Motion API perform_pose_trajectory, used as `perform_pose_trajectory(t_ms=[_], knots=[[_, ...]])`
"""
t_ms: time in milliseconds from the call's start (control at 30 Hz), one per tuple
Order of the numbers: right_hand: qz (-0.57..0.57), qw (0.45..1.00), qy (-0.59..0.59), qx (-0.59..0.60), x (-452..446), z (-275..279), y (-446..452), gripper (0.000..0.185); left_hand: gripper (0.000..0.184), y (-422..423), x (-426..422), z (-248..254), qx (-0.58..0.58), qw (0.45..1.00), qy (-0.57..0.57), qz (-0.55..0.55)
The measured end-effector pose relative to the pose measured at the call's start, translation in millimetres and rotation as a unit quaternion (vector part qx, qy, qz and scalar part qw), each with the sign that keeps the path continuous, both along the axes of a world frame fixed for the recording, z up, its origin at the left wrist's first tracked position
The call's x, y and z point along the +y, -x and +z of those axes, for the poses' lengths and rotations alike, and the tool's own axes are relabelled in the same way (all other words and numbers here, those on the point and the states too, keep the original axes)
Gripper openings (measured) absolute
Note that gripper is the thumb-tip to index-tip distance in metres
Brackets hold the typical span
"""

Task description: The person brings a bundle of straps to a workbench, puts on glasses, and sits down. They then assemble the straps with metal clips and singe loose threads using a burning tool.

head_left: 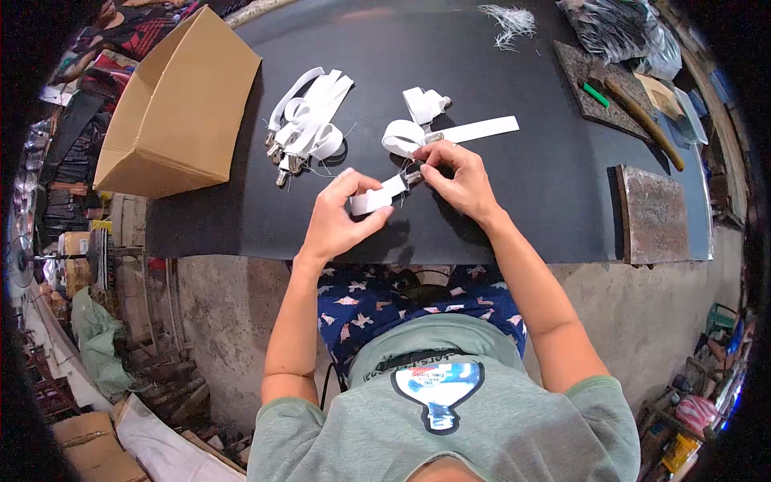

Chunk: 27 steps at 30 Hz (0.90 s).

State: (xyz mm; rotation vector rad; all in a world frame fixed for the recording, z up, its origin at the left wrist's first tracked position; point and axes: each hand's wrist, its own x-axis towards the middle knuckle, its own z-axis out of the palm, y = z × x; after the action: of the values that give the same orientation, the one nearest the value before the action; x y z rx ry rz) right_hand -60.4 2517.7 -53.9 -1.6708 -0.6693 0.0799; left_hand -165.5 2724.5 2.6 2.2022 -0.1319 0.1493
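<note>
A white elastic strap (377, 198) with a metal clip (414, 176) at its end is held between my hands, above the near half of the black table. My left hand (339, 218) is closed on the looped part of the strap, thumb below and fingers above. At the clip end, my right hand (462, 181) pinches with thumb and forefinger. Just beyond it lie more white straps (401, 138) with clips, one stretched out flat to the right. A bunch of clipped straps (328, 100) with loose threads rests to the left.
On the left of the table (369, 48) stands an open cardboard box (193, 112). At right are a rusty metal plate (657, 215), a dark board (578, 76) with a hammer (642, 116) and a green-handled tool (595, 95). Thread scraps (510, 22) and a plastic bag (618, 32) lie at the back.
</note>
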Motion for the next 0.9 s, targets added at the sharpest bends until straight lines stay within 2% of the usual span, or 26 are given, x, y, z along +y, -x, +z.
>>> perform_pose_trajectory(t_ms=[33, 167, 267, 367, 567, 900], knots=[[-0.006, 1.000, -0.011, 0.016, 0, -1, 0, 0.010, 0.034, -3, -5, 5, 0.001, 0.998, -0.065, 0.005], [0.011, 1.000, -0.009, 0.009, -1, -7, -3, 0.008, 0.042, -16, -17, -22, -0.085, 0.986, -0.136, 0.042], [0.017, 0.999, 0.017, -0.041, -1, 1, -2, 0.009, 0.035, -20, -20, -27, -0.025, 0.988, -0.146, 0.041], [0.012, 0.997, 0.023, -0.074, 1, 1, -1, 0.010, 0.030, -22, -17, -30, -0.015, 0.987, -0.160, 0.011], [0.014, 0.996, 0.046, -0.076, 0, 4, -1, 0.011, 0.026, -23, -16, -22, -0.066, 0.981, -0.177, -0.033], [0.022, 0.991, 0.063, -0.119, 0, 2, -3, 0.015, 0.025, -23, -12, -22, -0.058, 0.980, -0.181, -0.063]])
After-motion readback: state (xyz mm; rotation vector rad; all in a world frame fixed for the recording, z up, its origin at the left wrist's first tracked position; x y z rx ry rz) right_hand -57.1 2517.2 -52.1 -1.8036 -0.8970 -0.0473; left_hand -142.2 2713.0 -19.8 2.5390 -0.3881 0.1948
